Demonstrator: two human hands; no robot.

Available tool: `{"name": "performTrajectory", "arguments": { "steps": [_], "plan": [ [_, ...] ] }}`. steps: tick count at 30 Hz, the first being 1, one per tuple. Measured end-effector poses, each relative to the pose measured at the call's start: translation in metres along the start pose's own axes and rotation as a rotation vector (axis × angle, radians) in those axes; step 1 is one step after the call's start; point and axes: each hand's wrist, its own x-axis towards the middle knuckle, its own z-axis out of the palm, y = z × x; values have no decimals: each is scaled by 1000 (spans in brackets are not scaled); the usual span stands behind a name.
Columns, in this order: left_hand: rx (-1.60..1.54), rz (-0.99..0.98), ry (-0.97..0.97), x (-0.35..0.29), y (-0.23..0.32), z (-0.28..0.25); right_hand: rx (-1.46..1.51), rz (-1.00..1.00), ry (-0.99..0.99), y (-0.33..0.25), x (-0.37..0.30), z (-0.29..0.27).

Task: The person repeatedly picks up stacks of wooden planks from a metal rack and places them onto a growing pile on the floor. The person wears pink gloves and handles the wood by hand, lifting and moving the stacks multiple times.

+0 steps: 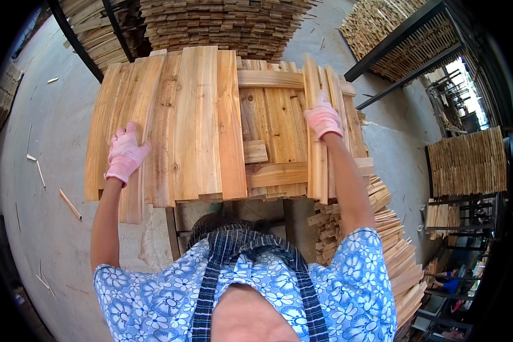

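Note:
A layer of light wooden planks (185, 119) lies side by side across a waist-high stack in front of me. My left hand (126, 153), in a pink glove, rests on the planks at the left with its fingers spread. One plank (132, 202) under it sticks out toward me past the others. On the right, my gloved right hand (325, 118) is closed over a narrow plank (315, 154), whose far end is blurred. More narrow planks lie beside that hand. Between the two groups, a lower layer (273, 114) shows, with crosswise boards (276, 174) and a short wood block (255, 151) on it.
Beyond the stack stands a tall pile of boards (222, 28). Loose planks (402, 268) are heaped low at my right. Black metal posts (396, 40) frame more piles at the right. Wood scraps (70, 204) lie on the concrete floor (57, 125) at the left.

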Motion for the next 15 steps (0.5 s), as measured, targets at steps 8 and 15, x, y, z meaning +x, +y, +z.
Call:
{"name": "performTrajectory", "arguments": {
  "steps": [8,15],
  "plan": [
    [-63,5,68,25,14,6,785,-204,-152,35,14,2],
    [-48,34,84,-3,32,-30,793,-487,22,-84,3,99]
  ]
}}
